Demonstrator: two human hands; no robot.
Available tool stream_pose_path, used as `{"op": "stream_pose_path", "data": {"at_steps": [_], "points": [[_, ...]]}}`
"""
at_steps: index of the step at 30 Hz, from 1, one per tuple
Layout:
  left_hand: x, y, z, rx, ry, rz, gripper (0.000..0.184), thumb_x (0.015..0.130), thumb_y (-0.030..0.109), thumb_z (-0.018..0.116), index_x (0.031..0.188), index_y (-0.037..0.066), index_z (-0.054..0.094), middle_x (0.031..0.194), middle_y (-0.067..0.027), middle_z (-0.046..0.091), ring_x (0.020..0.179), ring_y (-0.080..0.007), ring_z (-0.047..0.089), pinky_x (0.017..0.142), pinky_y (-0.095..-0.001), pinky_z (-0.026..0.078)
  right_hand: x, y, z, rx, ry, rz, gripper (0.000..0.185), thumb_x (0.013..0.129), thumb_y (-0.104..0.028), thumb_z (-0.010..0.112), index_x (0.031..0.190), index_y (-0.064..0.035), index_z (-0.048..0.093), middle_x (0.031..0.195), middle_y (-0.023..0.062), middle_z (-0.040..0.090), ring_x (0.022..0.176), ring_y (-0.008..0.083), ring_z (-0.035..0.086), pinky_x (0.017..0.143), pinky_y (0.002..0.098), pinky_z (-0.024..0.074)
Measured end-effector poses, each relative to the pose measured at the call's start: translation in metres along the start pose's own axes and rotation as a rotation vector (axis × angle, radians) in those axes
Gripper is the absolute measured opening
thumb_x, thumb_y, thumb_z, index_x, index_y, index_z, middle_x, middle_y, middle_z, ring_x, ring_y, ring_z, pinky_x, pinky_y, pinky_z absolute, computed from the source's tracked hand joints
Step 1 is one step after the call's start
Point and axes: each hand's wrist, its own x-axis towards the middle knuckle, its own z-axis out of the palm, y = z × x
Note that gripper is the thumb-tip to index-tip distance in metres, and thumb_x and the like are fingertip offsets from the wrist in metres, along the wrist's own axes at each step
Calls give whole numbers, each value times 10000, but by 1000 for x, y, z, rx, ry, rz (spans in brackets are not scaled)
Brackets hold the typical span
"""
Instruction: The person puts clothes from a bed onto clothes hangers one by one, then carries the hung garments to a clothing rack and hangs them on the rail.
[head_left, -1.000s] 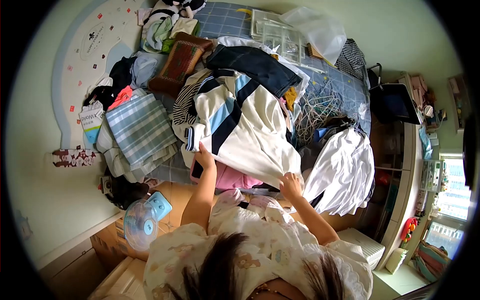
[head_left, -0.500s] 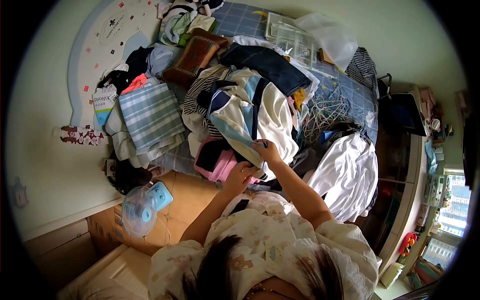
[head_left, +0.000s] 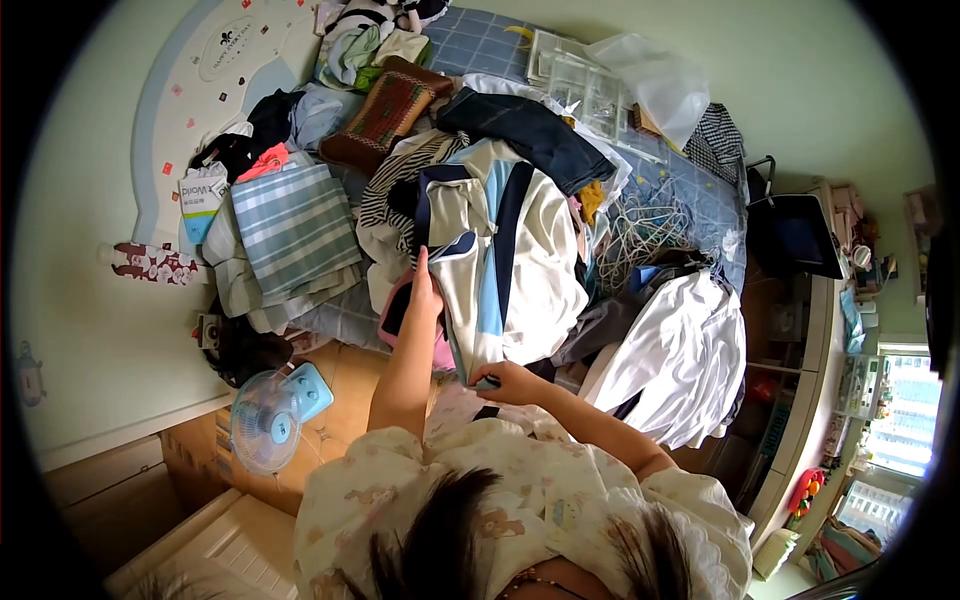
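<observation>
A white jacket with light blue and navy panels lies spread over the pile in front of me. At its left edge, my left hand rests with its fingers stretched out along the folded navy-trimmed part; the palm side is hidden. My right hand is closed on the lower end of the jacket, near my body, with the fabric pinched in its fingers. Under the jacket on the left, a pink garment shows in part. A striped black-and-white garment pokes out beside it.
Dark jeans and a brown patterned cushion lie beyond the jacket. Folded checked fabric sits left; a white shirt and tangled wire hangers lie right. A fan stands on the floor.
My left hand has moved up and left along the jacket's edge. My right hand has come down toward my body with the lower end, and the jacket's front now lies flatter and straighter.
</observation>
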Motion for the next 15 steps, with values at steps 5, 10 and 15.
{"op": "stream_pose_path", "data": {"at_steps": [5,10,15], "points": [[48,-5,-38,449,142,316,356,917,295,570,1129,9,560,1068,-110,626,963,-210,601,856,-322,469,3,53,-12,-354,-191,-12,433,796,-304,678,1150,-62,618,1099,149,638,1036,293,595,915,365,455],[-45,5,-12,785,-124,408,205,852,156,663,989,8,621,916,7,634,804,-89,556,740,-242,429,22,32,-101,-216,639,-79,277,844,-150,653,1106,-61,635,933,87,670,809,198,637,712,311,501],[-94,-8,-9,982,-427,495,252,820,36,648,1068,14,607,1000,-48,605,900,-158,569,800,-266,442,58,-55,-161,-661,731,-335,589,786,14,574,1334,-177,468,1335,129,432,1252,353,395,1020,418,366]]}}
